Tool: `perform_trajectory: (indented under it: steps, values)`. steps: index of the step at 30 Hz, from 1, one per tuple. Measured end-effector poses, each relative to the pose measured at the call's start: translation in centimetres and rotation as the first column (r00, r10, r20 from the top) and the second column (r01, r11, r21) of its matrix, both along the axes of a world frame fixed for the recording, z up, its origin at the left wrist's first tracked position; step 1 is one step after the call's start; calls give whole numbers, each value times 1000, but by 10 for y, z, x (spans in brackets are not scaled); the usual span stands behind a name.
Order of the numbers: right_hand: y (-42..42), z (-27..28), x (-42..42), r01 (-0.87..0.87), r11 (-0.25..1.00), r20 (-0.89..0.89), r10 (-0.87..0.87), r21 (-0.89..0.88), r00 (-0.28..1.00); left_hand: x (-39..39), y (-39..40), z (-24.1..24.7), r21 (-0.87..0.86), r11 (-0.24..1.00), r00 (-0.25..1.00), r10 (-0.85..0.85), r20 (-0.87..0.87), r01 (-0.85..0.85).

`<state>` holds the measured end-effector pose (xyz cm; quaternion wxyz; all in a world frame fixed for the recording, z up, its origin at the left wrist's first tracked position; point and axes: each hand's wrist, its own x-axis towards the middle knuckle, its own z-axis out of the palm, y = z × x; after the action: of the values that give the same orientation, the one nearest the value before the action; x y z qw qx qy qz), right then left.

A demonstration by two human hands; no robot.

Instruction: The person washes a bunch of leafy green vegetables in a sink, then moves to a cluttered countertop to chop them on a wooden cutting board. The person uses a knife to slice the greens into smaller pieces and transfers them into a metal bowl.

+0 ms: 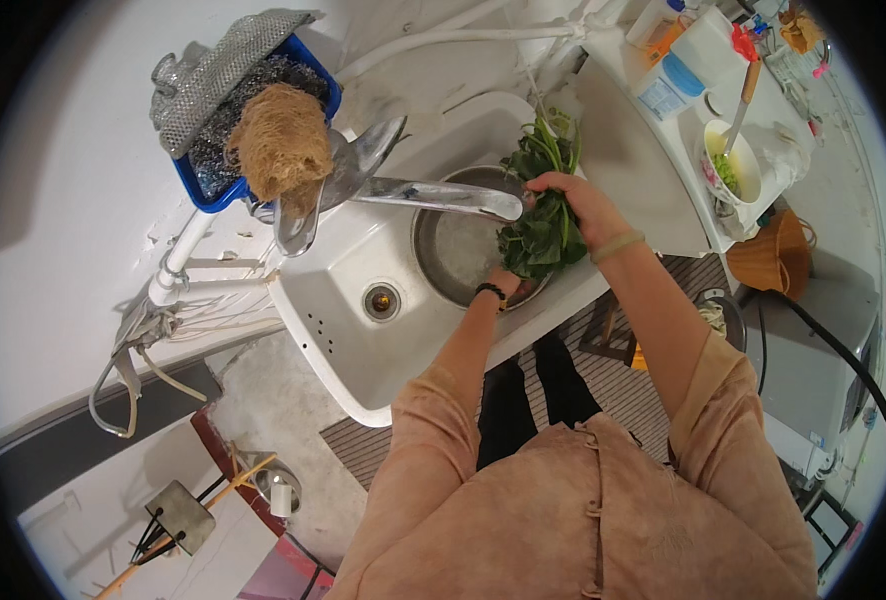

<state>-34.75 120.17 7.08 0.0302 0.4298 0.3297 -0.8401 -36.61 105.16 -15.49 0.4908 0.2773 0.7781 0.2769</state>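
A bunch of leafy greens (537, 240) is gripped by my right hand (582, 202) over the right side of the sink. Its stems (552, 146) point toward the back, and the dark leaves hang toward me. My left hand (514, 283) reaches in at the near rim of a round metal basin (443, 262), just below the leaves. Leaves and rim hide most of its fingers, so its grip is unclear. The basin stands in a white ceramic sink (338, 300). Above the basin extends the chrome faucet spout (443, 196).
A blue basket (222, 196) with steel wool and a brown fibre scrubber (285, 142) hangs at the back left. The sink's drain (381, 301) lies left of the basin. On the right-hand counter (630, 157) stands a bowl (747, 176) with a wooden-handled utensil.
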Motion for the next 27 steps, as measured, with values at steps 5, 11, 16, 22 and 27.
perform_trajectory:
  steps: [5, 11, 16, 22, 27]
  values:
    - [-5, 8, -2, 65, 998, -22, -65, 5, 998, -13, -48, 23, 109, 719, 611, 489, 622, -687]
    - [-15, 12, -4, 136, 991, -40, -136, -9, 990, -11, -65, 56, 38, 337, 179, 397, 900, -941]
    - [-26, -13, 4, 124, 976, -42, -134, -178, 990, 7, -31, 123, -63, 12, -60, 168, 984, -998]
    - [-50, -38, -1, 467, 882, -63, -470, -58, 880, 17, -21, 165, -50, -123, -39, -93, 995, -991]
    - [-92, -44, -1, 528, 788, -266, -461, 315, 847, 19, -10, 153, 227, -106, 174, 365, 915, -968]
